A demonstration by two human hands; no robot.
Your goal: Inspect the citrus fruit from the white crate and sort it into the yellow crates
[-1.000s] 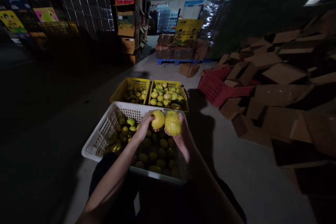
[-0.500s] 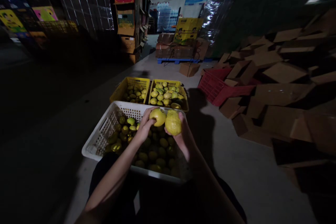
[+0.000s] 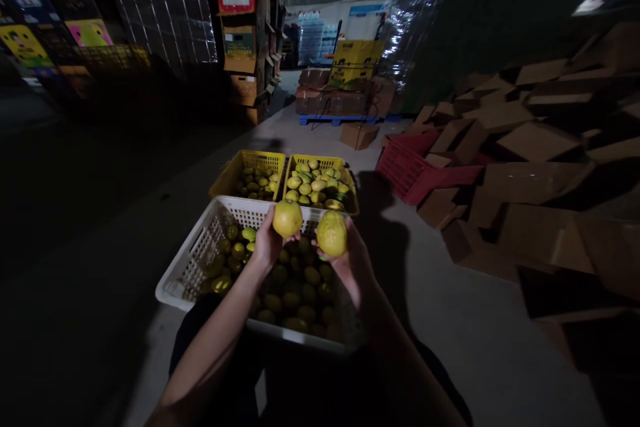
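My left hand [image 3: 268, 237] has its fingers around a smooth, rounded yellow lemon [image 3: 287, 218], tilted so one end faces me. In my right hand [image 3: 354, 260] rests a bigger, bumpy yellow lemon [image 3: 332, 233], with the fingers curled beneath and beside it. A gap separates the two fruits. Both hands are above a white plastic crate [image 3: 196, 248] with perforated walls. Many yellow-green lemons [image 3: 310, 273] lie inside it, those nearer me in shadow. My forearms cover part of the crate.
Beyond the white crate stand two yellow crates, a left one [image 3: 223, 179] and a right one [image 3: 354, 199], both containing lemons. At right, a red crate [image 3: 405, 170] adjoins a heap of cardboard boxes [image 3: 530, 180]. Farther back are a loaded blue pallet [image 3: 340, 120] and stacked cartons [image 3: 243, 47].
The two lemons have moved apart. My left hand shifted slightly left and turned its lemon, with the fingers now under it. My right hand still holds the bumpy one, nearly in place.
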